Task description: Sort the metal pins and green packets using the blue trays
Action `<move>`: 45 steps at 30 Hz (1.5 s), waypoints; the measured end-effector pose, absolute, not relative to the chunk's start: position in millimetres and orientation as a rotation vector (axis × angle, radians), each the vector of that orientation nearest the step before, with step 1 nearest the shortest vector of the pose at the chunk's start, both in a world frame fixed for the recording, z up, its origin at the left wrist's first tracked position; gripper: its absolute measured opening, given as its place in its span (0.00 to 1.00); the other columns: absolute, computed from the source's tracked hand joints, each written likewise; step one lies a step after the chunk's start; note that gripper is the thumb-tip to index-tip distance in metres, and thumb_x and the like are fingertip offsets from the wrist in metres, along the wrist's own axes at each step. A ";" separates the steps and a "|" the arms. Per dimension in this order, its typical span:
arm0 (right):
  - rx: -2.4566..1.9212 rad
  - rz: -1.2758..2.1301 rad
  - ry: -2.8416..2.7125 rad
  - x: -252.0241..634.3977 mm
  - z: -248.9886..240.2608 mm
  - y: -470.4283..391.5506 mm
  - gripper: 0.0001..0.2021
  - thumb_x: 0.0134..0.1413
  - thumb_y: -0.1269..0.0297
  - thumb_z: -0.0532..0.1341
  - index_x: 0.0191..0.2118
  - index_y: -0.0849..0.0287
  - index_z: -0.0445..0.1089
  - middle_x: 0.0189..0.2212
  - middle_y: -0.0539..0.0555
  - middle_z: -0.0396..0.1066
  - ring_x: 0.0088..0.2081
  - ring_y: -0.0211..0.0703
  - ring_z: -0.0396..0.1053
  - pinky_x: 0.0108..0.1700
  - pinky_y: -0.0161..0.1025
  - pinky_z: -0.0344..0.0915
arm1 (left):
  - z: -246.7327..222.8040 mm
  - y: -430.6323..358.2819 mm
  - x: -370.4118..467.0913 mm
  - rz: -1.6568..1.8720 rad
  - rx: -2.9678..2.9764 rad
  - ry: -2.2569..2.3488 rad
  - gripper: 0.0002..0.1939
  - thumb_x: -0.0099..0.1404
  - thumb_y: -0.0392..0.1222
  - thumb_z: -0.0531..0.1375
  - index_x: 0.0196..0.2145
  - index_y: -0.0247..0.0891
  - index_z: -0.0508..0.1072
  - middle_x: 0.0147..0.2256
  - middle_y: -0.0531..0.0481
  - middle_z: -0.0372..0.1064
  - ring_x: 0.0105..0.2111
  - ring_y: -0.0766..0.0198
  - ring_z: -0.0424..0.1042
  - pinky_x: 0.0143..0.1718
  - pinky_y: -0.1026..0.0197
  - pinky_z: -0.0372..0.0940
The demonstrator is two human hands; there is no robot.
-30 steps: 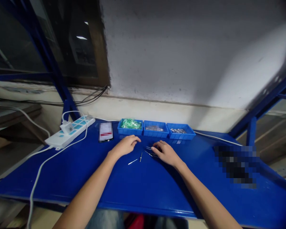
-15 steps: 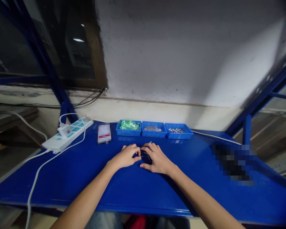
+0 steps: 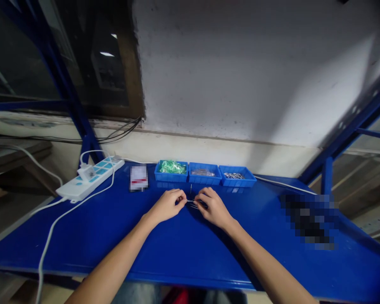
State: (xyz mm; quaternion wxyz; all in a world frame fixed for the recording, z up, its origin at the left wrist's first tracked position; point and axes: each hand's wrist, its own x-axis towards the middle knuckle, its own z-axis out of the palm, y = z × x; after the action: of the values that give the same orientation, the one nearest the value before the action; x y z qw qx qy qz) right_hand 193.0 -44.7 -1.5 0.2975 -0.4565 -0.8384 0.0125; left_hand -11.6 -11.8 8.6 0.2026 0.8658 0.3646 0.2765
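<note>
My left hand [image 3: 168, 205] is closed, thumb and forefinger pinching one end of a thin metal rod [image 3: 190, 201]. The other end of that rod runs to the fingertips of my right hand [image 3: 213, 207], which are also pinched together. Just beyond the gap between the hands, another thin metal piece [image 3: 191, 188] lies on the blue table [image 3: 177, 249]. More thin pieces [image 3: 194, 206] lie beneath the right fingertips, partly hidden by them. Exactly what kind of part these are is too small to make out.
Along the back stand three blue bins: one with green plastic packets [image 3: 172, 167], one with clear or pinkish small items [image 3: 202, 172], one with metal pins [image 3: 234, 175]. A power strip [image 3: 90, 179] with cables and a blurred card [image 3: 138, 177] lie left; a blurred dark object [image 3: 308, 219] lies right.
My right hand's spread fingers have closed into a pinch at the rod's right end. The left hand keeps its pinch, with the rod now level between both hands.
</note>
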 end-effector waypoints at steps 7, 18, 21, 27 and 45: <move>-1.159 0.088 -2.198 192.9 2.0 -46.6 0.06 0.60 0.67 0.52 0.36 0.57 0.66 0.33 0.56 0.66 0.37 0.45 0.63 0.40 0.42 0.61 | 9.5 -14.0 -9.8 0.769 2.482 0.946 0.06 0.64 0.40 0.54 0.33 0.40 0.70 0.32 0.51 0.70 0.35 0.62 0.67 0.40 0.60 0.61; -1.131 0.129 -2.237 187.6 2.1 -48.8 0.07 0.61 0.67 0.51 0.35 0.57 0.65 0.33 0.56 0.65 0.37 0.44 0.62 0.39 0.41 0.60 | 7.8 -12.6 -9.8 0.705 2.503 1.017 0.05 0.63 0.41 0.57 0.34 0.43 0.73 0.32 0.53 0.73 0.37 0.61 0.67 0.41 0.60 0.60; -1.127 0.142 -2.233 187.5 1.3 -48.5 0.07 0.62 0.66 0.51 0.36 0.57 0.65 0.33 0.56 0.66 0.37 0.44 0.62 0.40 0.41 0.61 | 7.4 -12.1 -10.4 0.703 2.507 1.018 0.05 0.62 0.41 0.57 0.33 0.43 0.73 0.30 0.53 0.73 0.37 0.61 0.67 0.40 0.60 0.60; -1.172 0.151 -2.068 194.1 -0.9 -43.8 0.07 0.61 0.65 0.50 0.34 0.57 0.64 0.32 0.56 0.65 0.37 0.45 0.62 0.40 0.42 0.61 | 8.5 -11.4 -11.5 0.867 2.329 1.194 0.11 0.63 0.47 0.55 0.30 0.40 0.73 0.30 0.51 0.69 0.33 0.63 0.68 0.33 0.62 0.62; -1.189 0.179 -2.084 191.1 2.6 -48.0 0.08 0.61 0.60 0.52 0.40 0.56 0.65 0.31 0.54 0.67 0.36 0.44 0.64 0.39 0.40 0.62 | 6.1 -14.1 -7.1 0.965 2.242 1.109 0.08 0.67 0.40 0.49 0.35 0.39 0.67 0.33 0.50 0.67 0.35 0.64 0.69 0.39 0.60 0.63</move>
State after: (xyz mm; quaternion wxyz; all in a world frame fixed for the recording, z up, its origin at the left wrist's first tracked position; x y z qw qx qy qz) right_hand 191.1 -48.0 2.6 0.3597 -0.4610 -0.8083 0.0694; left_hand -7.1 -14.1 6.1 0.2281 0.8143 0.4028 0.3502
